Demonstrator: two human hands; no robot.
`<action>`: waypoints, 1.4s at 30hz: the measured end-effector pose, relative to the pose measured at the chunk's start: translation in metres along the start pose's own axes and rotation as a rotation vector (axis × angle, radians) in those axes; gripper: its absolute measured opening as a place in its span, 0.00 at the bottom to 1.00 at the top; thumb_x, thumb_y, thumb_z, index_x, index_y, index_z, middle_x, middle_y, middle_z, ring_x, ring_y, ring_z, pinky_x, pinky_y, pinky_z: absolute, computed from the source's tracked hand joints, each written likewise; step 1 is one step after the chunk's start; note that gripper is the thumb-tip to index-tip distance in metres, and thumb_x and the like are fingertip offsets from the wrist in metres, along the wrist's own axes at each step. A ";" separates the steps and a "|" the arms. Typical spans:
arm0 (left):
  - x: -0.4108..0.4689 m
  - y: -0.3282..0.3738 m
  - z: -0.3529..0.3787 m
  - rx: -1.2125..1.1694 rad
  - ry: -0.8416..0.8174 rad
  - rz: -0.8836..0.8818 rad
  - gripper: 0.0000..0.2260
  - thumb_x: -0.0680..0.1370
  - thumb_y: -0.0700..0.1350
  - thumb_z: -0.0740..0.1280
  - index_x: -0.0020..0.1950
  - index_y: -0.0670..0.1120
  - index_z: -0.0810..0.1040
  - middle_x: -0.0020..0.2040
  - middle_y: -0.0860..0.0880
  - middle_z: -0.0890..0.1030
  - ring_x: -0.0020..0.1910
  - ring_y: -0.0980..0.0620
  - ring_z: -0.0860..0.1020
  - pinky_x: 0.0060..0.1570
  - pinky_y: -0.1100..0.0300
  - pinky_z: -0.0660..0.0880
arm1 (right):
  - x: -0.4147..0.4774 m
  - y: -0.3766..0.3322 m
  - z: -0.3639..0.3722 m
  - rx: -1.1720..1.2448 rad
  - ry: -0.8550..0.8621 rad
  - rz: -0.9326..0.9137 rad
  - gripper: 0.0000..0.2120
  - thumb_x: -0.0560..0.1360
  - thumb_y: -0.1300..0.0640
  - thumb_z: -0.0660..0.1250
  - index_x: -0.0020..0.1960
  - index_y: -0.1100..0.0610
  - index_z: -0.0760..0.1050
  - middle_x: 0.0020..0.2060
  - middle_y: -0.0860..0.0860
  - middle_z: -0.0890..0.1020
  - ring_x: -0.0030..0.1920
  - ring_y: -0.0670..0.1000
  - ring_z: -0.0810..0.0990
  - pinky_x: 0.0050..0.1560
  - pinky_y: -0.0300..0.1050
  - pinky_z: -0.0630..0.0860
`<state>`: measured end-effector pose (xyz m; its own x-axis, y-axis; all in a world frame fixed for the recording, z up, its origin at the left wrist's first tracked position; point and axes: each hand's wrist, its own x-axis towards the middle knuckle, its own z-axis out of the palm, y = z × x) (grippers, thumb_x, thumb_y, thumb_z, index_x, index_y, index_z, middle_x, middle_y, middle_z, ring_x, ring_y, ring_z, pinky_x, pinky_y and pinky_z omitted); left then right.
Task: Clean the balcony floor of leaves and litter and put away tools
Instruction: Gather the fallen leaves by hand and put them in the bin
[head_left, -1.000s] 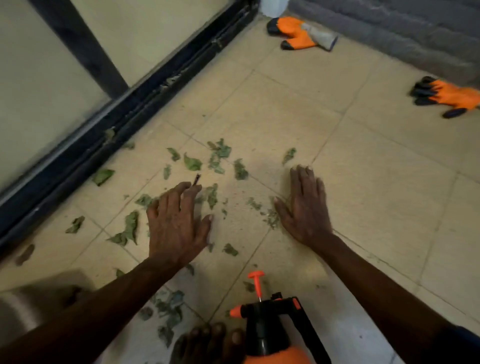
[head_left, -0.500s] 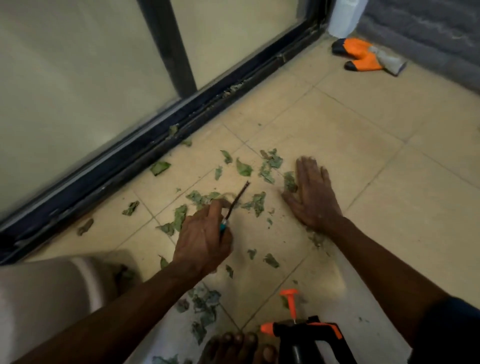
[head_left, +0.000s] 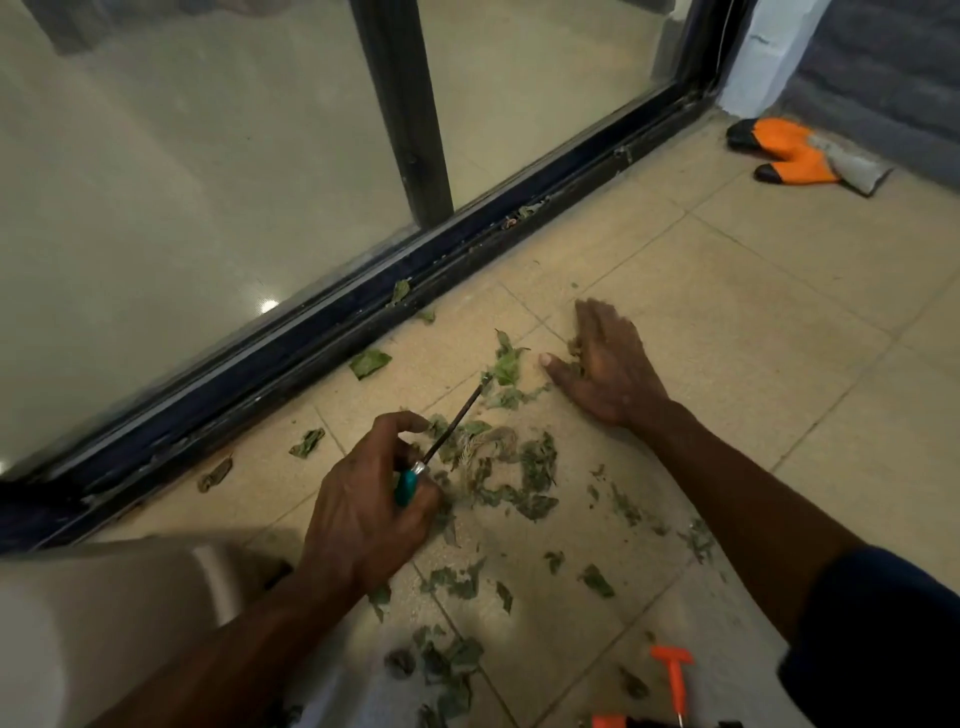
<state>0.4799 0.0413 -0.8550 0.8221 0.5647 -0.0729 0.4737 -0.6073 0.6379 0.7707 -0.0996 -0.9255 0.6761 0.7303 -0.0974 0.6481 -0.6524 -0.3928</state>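
Left to right: the door track (head_left: 291, 358) runs diagonally from lower left to upper right, with single leaves (head_left: 370, 362) lying along its foot. The left hand (head_left: 363, 512) is curled shut around the teal handle of a screwdriver (head_left: 448, 430), fingers pressed together on the grip; the dark shaft points up and to the right, its long axis roughly parallel to the track, and its tip reaches a leaf just short of the right thumb. The main leaf pile (head_left: 511, 475), with what looks like a scrap of twine in it, lies on the floor tiles (head_left: 737, 332) just right of the left fingers, between the two hands. The right hand (head_left: 608, 364) rests palm down beyond the pile, fingers together and thumb spread toward the shaft tip; it appears to cup a few scraps. Judged from this layout, the right hand is the nearer for raking the pile inward. An orange glove (head_left: 795, 156) lies well apart at upper right. Compared with half a second ago, the shaft tip and right hand are closer together, and the leaves between them are more bunched.
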 end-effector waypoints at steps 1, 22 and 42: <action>0.003 -0.003 -0.003 -0.011 0.013 -0.001 0.23 0.78 0.48 0.71 0.70 0.60 0.67 0.50 0.60 0.79 0.49 0.64 0.80 0.47 0.68 0.75 | 0.008 -0.007 0.005 -0.020 -0.032 -0.045 0.51 0.75 0.23 0.44 0.84 0.58 0.44 0.83 0.59 0.50 0.83 0.59 0.48 0.82 0.61 0.48; 0.143 0.057 0.076 0.055 -0.174 0.234 0.13 0.80 0.43 0.72 0.63 0.50 0.76 0.54 0.52 0.81 0.52 0.52 0.79 0.53 0.59 0.75 | -0.140 0.001 0.021 0.073 0.225 -0.138 0.30 0.83 0.39 0.54 0.77 0.55 0.68 0.77 0.57 0.68 0.78 0.59 0.63 0.75 0.64 0.64; 0.256 0.106 0.127 0.546 -0.456 0.186 0.41 0.81 0.72 0.40 0.85 0.46 0.38 0.85 0.45 0.37 0.83 0.44 0.37 0.81 0.38 0.41 | -0.161 0.056 0.000 -0.151 -0.025 0.100 0.41 0.80 0.26 0.41 0.85 0.47 0.39 0.83 0.53 0.35 0.82 0.55 0.32 0.82 0.62 0.45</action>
<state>0.7812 0.0505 -0.9034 0.8977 0.2088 -0.3881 0.3057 -0.9294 0.2070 0.6980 -0.2538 -0.9315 0.7320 0.6640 -0.1526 0.6248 -0.7436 -0.2381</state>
